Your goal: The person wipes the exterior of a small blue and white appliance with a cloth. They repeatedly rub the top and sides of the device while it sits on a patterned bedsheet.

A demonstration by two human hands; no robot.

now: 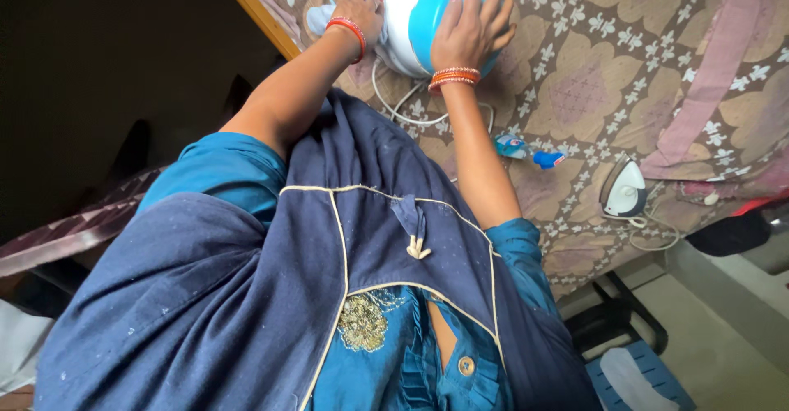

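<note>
A round white appliance with a blue lid stands on a patterned cloth surface at the top of the view. My right hand lies over the blue lid, its fingers spread and curved around it. My left hand is at the appliance's left side, closed on a pale blue cloth that presses against the white body. Both wrists carry orange bangles. A white cord runs from under the appliance towards me.
A white clothes iron with its cord lies at the right edge of the surface. A small blue and white bottle lies near my right forearm. A pink cloth strip crosses the far right. A blue stool stands on the floor below.
</note>
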